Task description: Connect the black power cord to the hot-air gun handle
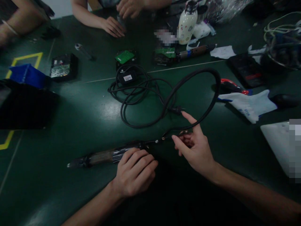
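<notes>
A dark, pen-shaped electric screwdriver (101, 158) lies on the green table, its tip to the left. My left hand (137, 172) rests over its right end with curled fingers. From that end a short lead with a small pale tip sticks out. Close by is the small end of a black cable (217, 91), which loops up past my right hand (196, 149). That hand's index finger stretches up to a black plug (175, 110), apparently touching it. Its thumb points left, and the other fingers curl about the cable's end, partly hidden, beside a small shiny bit.
A black adapter (127, 77) lies in coiled cord. Behind are circuit boards (125, 57), another screwdriver (197, 51) and a bottle (187, 23). Red-handled pliers (232, 85) and a white glove (251, 105) lie right; a blue bin (28, 75) stands left. Other people's hands (114, 26) are opposite.
</notes>
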A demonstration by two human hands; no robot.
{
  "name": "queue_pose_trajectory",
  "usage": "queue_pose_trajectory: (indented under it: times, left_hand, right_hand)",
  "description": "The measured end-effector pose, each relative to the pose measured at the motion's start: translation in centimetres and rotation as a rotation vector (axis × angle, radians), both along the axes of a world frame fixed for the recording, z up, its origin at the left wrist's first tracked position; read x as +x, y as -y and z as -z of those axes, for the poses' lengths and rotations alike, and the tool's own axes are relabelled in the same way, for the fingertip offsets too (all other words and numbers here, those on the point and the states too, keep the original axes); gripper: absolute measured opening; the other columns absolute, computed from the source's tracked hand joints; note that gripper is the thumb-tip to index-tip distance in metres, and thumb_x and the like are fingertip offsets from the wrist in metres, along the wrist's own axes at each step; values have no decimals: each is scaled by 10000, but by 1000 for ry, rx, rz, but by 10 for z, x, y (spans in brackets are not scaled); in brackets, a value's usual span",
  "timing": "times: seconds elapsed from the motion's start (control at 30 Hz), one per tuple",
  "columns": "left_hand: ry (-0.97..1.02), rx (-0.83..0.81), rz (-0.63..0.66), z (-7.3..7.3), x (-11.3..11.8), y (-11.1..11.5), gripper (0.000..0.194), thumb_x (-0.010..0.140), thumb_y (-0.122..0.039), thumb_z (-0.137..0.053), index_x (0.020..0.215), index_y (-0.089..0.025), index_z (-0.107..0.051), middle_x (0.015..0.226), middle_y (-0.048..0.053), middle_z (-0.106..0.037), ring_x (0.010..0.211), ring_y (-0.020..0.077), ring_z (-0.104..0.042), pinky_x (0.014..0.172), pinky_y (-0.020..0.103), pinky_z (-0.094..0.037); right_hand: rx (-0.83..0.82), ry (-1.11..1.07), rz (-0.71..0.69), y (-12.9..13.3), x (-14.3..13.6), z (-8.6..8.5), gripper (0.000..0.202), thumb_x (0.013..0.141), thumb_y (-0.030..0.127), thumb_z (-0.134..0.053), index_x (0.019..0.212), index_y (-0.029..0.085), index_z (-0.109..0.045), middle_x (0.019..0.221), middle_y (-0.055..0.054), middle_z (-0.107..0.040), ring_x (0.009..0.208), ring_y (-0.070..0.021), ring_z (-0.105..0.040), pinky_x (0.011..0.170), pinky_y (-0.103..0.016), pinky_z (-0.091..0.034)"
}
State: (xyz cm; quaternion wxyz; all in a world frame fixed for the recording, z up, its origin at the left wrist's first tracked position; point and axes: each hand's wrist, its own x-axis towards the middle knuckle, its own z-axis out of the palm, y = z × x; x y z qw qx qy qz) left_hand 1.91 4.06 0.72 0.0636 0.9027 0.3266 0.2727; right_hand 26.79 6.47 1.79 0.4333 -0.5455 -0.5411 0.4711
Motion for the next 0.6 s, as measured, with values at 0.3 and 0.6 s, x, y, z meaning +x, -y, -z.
queue_pose_trajectory:
  times: [0.3,0.6]
  left_hand:
    - [15,-16,0,-2,-2,0,208,907,-165,-633,1099,-208,-700,1009,34,-778,968,208,-709,954,423,-478]
    - [20,-22,3,-2,-2,-1,204,908,-153,-616,1088,-200,-699,1011,42,-773,968,214,-702,950,439,-480]
  right_hand:
    - [441,36,395,12,4,5,638,991,208,-491,1603,336,-369,786,6,-558,516,-149,-484,425,-289,-417]
    - [749,508,-27,9,11,-5,480,851,36,-592,1194,347,-722,983,-23,-724,990,-261,-636,849,-458,-538]
